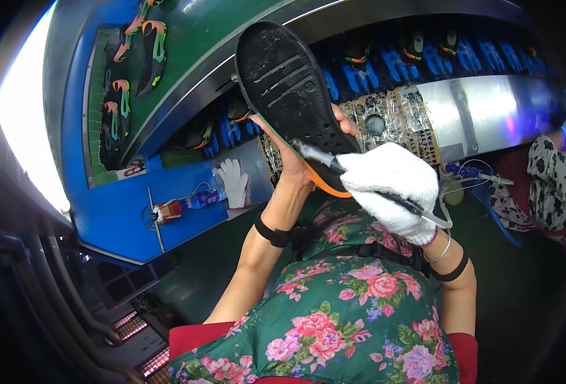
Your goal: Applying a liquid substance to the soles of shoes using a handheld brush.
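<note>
Hands share the work: the bare left hand (296,163) grips the black shoe sole (292,96) upright over the lap, while the gloved right hand (392,189) pinches a thin brush (360,179) (tip touching the heel). Light, even strokes along the orange edge seem best.

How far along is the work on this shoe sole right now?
In hand: the left hand holds up a black sole with an orange edge, while the gloved right hand puts a brush to its heel end. Done: the sole shows shiny streaks across its middle, possibly already brushed. Left: more shoes lie on the green belt, and others sit in the blue holders beyond.
</note>
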A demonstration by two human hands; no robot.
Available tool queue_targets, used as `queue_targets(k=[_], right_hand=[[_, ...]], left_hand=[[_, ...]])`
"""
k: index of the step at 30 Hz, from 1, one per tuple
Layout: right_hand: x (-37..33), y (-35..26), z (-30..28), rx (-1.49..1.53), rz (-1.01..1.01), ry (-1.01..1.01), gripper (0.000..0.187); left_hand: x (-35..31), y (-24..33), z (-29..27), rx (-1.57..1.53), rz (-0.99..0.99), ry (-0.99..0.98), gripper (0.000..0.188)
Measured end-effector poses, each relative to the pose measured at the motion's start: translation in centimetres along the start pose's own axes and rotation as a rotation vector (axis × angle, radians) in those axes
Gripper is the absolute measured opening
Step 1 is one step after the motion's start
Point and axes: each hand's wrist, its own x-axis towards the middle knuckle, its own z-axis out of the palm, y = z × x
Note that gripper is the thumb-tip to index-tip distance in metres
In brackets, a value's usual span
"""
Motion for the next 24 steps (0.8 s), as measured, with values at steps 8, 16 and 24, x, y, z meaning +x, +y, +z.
queue_targets(k=[8,16,24], right_hand=[[-0.3,-0.1,-0.1,0.026,-0.017,-0.012,0.023],[-0.5,-1.4,-0.3,-0.029,0.006,-0.055,0.024],[-1.2,-1.3,-0.9,-0.061,0.001,-0.002,0.019]], left_hand=[[0.5,0.4,-0.6,0.158,0.08,-0.166,0.092],[0.6,1.2,-0.4,0.214,0.122,-0.231,0.081],[1.2,1.5,-0.2,0.267,0.123,-0.301,0.073]])
